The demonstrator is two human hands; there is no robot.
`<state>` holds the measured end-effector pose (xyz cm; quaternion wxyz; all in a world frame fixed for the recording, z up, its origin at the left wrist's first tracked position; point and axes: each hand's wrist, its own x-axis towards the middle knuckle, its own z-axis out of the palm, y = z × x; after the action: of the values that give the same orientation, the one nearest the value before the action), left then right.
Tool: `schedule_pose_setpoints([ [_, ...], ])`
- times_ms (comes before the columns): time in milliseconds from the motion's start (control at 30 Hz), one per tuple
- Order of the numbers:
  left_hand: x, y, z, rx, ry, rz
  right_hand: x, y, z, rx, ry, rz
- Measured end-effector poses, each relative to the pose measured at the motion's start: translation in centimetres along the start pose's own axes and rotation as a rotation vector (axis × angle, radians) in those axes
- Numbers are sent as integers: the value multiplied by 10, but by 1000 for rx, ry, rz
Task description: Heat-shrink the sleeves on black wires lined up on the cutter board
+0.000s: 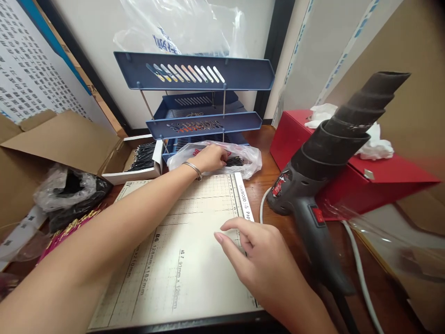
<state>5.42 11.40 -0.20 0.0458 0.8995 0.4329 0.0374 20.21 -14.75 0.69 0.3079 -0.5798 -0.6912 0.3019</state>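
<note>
My left hand (211, 158), with a thin bangle on the wrist, reaches to the far edge of a gridded paper-cutter board (181, 260) and closes on thin black pins (235, 161) lying in a clear plastic bag (250, 160). My right hand (259, 260) rests on the board's right side by the ruler edge, its fingers loosely curled and holding nothing. A dark grey heat gun (323, 171) lies just right of that hand, its nozzle pointing up and to the right.
A blue three-tier tray rack (194, 74) stands behind the bag. A white box of black pins (141, 160) sits at its left, next to an open cardboard box (52, 139) and a dark plastic bag (69, 190). A red box (382, 176) with tissue stands right.
</note>
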Motion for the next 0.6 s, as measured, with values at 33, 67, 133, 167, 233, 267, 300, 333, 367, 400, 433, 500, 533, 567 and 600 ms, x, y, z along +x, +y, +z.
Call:
schedule_pose_setpoints([
  [33,-1,-1,0,-4,-3,0,0,0,0,5,2,-8],
  [67,-1,-2,1,-6,-6,-2,-1,0,0,9,8,-17],
  [133,1,-3,2,-6,-12,-10,-2,-1,0,16,15,-32],
  [167,2,-3,3,-4,-14,-18,-2,-1,0,17,17,-34],
  [233,6,-2,5,2,-17,-38,-3,-1,0,19,11,-28],
  [267,8,-1,5,5,-18,-47,-3,-1,-1,20,9,-22],
  [300,9,1,6,7,-17,-54,-2,-2,-1,22,6,-17],
  [333,10,3,6,8,-16,-61,-2,-2,-1,24,4,-12],
  [367,10,4,6,8,-13,-67,-1,-2,-1,26,2,-8],
  [400,9,6,6,6,-7,-73,-1,-2,-1,28,-2,-4],
  [433,8,7,5,4,1,-81,-1,-3,-1,31,-5,-3],
  [500,4,8,5,-1,23,-98,-1,-3,-1,39,-12,-5],
  [533,2,8,5,-2,34,-106,-1,-3,-2,41,-14,-9],
  [567,0,7,5,-1,46,-115,-1,-3,-2,42,-15,-14],
  [600,-2,6,5,3,57,-124,-1,-3,-2,42,-14,-19],
])
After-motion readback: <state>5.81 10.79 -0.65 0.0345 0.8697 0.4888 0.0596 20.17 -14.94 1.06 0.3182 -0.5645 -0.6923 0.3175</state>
